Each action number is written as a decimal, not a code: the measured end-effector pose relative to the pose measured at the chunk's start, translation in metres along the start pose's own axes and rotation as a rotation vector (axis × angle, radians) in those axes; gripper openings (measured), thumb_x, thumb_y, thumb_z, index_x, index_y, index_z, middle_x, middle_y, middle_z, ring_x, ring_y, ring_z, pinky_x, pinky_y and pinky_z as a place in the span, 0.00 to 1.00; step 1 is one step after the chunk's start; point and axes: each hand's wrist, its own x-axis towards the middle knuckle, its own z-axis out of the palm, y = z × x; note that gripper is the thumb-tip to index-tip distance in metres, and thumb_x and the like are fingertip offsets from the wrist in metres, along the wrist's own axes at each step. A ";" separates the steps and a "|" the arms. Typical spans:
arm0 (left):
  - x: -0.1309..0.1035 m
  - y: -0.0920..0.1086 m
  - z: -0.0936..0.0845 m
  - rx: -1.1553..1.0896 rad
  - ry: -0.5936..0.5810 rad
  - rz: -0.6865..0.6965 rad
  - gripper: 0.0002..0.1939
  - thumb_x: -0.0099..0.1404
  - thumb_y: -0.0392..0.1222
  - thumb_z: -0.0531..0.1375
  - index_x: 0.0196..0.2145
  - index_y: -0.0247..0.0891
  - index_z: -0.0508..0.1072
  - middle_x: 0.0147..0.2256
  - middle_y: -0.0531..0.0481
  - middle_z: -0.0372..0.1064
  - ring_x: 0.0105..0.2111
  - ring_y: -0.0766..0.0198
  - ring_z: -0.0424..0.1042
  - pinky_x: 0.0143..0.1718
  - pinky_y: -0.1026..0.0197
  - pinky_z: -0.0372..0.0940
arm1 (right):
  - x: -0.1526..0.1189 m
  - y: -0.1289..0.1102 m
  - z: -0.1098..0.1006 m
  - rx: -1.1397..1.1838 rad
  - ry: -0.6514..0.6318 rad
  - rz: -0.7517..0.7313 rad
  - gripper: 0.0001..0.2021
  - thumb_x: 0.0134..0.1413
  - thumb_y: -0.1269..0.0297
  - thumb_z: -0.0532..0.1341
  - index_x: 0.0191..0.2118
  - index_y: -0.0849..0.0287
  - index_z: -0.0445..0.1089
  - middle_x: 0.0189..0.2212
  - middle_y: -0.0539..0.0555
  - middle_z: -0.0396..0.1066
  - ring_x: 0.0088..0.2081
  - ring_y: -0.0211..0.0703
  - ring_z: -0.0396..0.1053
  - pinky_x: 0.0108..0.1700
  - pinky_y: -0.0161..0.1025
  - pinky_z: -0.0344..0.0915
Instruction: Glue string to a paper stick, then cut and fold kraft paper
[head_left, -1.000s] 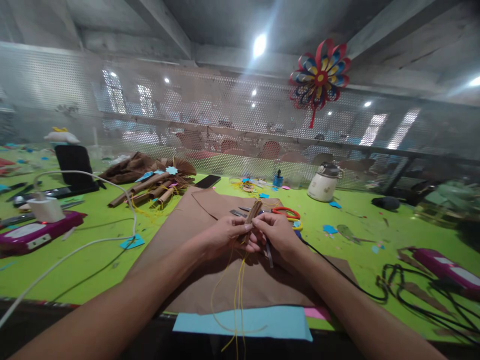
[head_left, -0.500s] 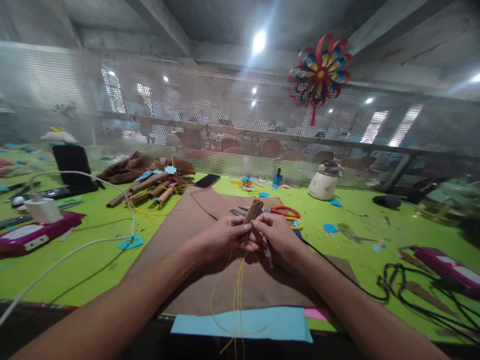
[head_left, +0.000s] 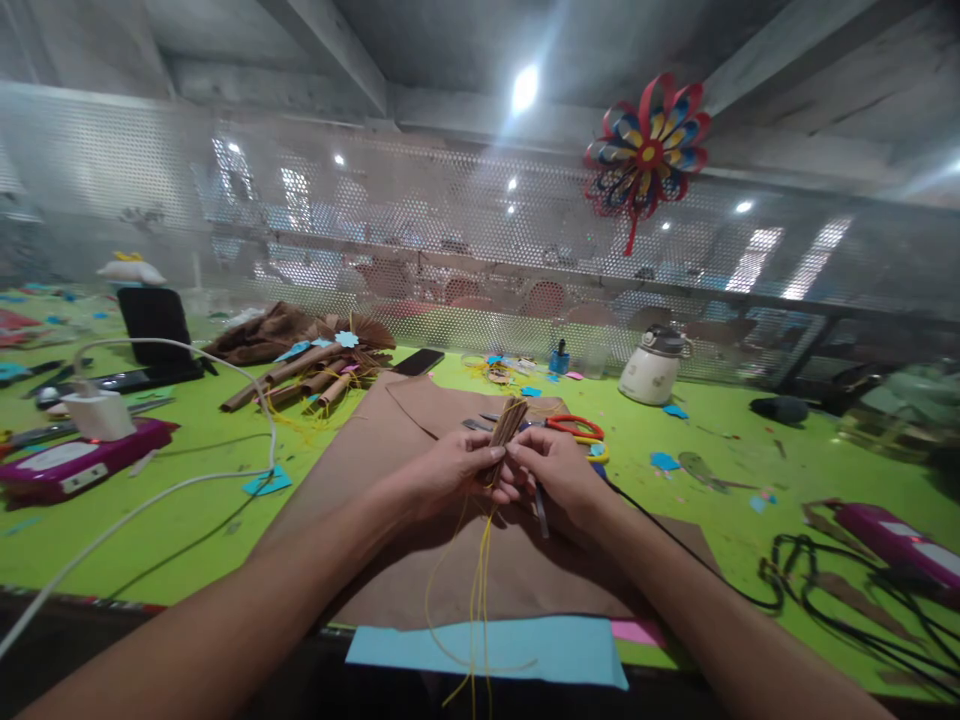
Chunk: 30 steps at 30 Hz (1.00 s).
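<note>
On my feed, the brown bundle (head_left: 511,418) looks slim and tightly pleated, tilted above the brown sheet (head_left: 375,430), with yellow strings (head_left: 482,570) dangling below. My left grip (head_left: 463,464) clamps it; my right grip (head_left: 551,462) pinches its side.

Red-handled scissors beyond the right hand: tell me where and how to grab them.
Probably best by the red handle, from the right: its loop faces that way, while the blades point left, behind the brown bundle, and the right hand partly blocks the near side.
</note>
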 end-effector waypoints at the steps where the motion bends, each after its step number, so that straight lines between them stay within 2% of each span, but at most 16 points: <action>1: 0.000 0.000 0.000 0.002 -0.001 0.002 0.13 0.60 0.44 0.64 0.36 0.29 0.74 0.32 0.40 0.73 0.30 0.63 0.73 0.34 0.62 0.66 | 0.000 -0.001 0.000 -0.014 0.003 0.003 0.11 0.46 0.58 0.63 0.24 0.59 0.64 0.14 0.45 0.63 0.16 0.32 0.58 0.19 0.31 0.55; 8: 0.000 -0.003 0.000 -0.018 -0.018 -0.009 0.12 0.60 0.43 0.65 0.37 0.31 0.72 0.31 0.43 0.73 0.28 0.65 0.72 0.34 0.62 0.66 | 0.001 0.004 -0.001 -0.089 0.003 -0.005 0.10 0.47 0.59 0.61 0.24 0.58 0.64 0.14 0.45 0.64 0.16 0.34 0.60 0.19 0.31 0.55; 14: -0.001 0.000 -0.004 -0.094 -0.037 -0.031 0.10 0.60 0.40 0.63 0.37 0.29 0.73 0.33 0.40 0.74 0.31 0.61 0.74 0.36 0.60 0.67 | 0.004 0.006 -0.002 -0.116 0.016 -0.047 0.10 0.48 0.59 0.61 0.24 0.59 0.65 0.15 0.46 0.65 0.17 0.34 0.59 0.20 0.32 0.57; 22: 0.002 0.001 -0.009 -0.104 0.068 0.021 0.06 0.58 0.34 0.61 0.34 0.30 0.75 0.30 0.44 0.72 0.29 0.63 0.72 0.36 0.58 0.69 | -0.001 -0.001 0.000 -0.439 0.075 -0.310 0.07 0.53 0.65 0.58 0.28 0.60 0.70 0.24 0.50 0.70 0.26 0.38 0.66 0.31 0.35 0.63; 30: 0.004 -0.001 -0.013 -0.117 0.029 -0.012 0.10 0.61 0.37 0.57 0.36 0.28 0.75 0.33 0.40 0.73 0.30 0.62 0.72 0.34 0.60 0.69 | 0.000 -0.002 -0.002 -0.593 0.111 -0.398 0.07 0.54 0.69 0.57 0.29 0.61 0.72 0.26 0.52 0.70 0.28 0.39 0.66 0.32 0.35 0.61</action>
